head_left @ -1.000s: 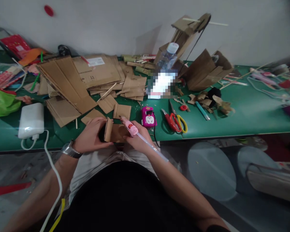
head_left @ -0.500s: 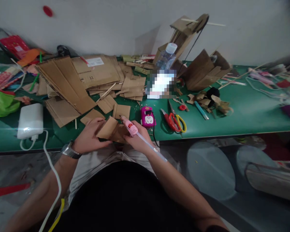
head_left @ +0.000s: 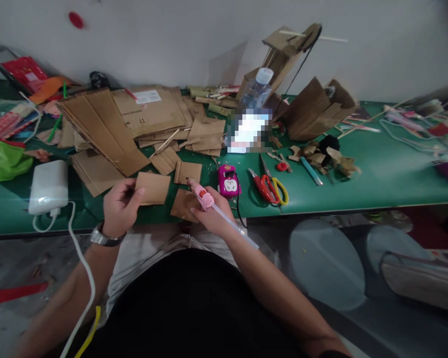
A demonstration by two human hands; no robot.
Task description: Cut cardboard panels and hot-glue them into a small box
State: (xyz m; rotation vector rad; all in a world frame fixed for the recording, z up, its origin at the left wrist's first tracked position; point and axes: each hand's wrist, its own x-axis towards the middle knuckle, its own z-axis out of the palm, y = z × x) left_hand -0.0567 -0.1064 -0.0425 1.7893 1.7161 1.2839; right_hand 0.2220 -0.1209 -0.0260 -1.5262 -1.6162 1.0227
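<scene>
My left hand point(head_left: 119, 206), with a wristwatch on it, pinches a square cardboard piece point(head_left: 153, 188) and holds it up over the green table's near edge. My right hand point(head_left: 212, 216) grips a pink glue gun point(head_left: 203, 196) with a clear glue stick trailing back over my forearm. Its fingers also rest on a second brown cardboard piece point(head_left: 182, 205) lying at the table edge. The two pieces are apart.
On the green table point(head_left: 358, 184) lie stacked cardboard sheets point(head_left: 108, 124), a pink socket point(head_left: 229, 181), red and yellow scissors point(head_left: 271, 189), a water bottle point(head_left: 257, 89), cardboard models point(head_left: 313, 107) and a white power brick point(head_left: 48, 186) with its cable. Grey stools point(head_left: 324, 263) stand at the right.
My left hand has lifted one cardboard piece off the other and moved it up and to the left. The right hand with the glue gun has stayed put.
</scene>
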